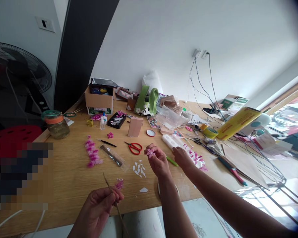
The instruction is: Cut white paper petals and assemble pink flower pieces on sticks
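At the front of the desk, my left hand (99,205) is closed around a thin brown twig (121,219) that slants between thumb and fingers. Just beyond these fingers lies a small pink tuft (119,184). My right hand (159,162) pinches a small pale pink flower (150,153) above the middle of the desk. White petal-shaped cutouts (139,169) lie left of it. From the right, another person's hand (183,158) reaches toward a white roll (169,141) and pink petals on white material (197,158); what its fingers touch is unclear.
Red-handled scissors (134,148), black tweezers (108,143), a pink fluffy strip (92,152) and a clear packet (113,156) lie on the wooden desk (72,185). Behind stand a wooden block (135,127), a cardboard box (99,100) and a green bag (145,102). A glass jar (56,125) sits left.
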`<state>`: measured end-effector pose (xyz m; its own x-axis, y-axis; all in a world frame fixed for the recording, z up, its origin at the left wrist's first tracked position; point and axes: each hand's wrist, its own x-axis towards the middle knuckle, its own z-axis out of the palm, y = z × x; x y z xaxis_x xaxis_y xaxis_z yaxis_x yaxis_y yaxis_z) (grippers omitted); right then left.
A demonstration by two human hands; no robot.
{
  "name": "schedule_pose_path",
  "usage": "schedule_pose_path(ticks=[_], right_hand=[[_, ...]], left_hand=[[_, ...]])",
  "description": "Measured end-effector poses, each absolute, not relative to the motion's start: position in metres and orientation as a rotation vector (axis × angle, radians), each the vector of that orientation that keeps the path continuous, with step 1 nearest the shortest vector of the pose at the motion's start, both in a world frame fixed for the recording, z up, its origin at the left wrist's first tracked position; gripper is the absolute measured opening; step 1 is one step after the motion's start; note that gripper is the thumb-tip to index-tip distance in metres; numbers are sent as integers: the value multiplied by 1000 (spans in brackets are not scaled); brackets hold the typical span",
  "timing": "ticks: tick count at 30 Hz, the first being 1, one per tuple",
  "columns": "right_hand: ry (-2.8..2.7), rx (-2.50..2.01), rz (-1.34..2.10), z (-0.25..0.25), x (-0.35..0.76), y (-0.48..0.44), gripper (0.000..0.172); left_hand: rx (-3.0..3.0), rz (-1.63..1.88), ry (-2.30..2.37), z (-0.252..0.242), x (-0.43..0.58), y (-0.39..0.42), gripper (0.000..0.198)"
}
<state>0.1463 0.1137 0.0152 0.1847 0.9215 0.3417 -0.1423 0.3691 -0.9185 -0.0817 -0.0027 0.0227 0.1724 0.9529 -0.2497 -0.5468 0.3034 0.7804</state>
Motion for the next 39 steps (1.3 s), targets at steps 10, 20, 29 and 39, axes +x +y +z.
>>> schedule_pose_path(ticks=[10, 20, 29, 39], right_hand=[[-1299, -762, 1052, 5, 164, 110, 22], [-1304, -874, 1080, 30, 252, 124, 17], [-1123, -624, 1340, 2, 100, 116, 18], [-1099, -612, 1445, -1, 98, 122, 20]], left_hand=[[688, 1163, 791, 30, -78, 5, 26], [682, 1131, 777, 30, -76, 5, 21], [633, 1152, 723, 28, -79, 3, 17], [631, 1146, 771, 27, -81, 4, 20]])
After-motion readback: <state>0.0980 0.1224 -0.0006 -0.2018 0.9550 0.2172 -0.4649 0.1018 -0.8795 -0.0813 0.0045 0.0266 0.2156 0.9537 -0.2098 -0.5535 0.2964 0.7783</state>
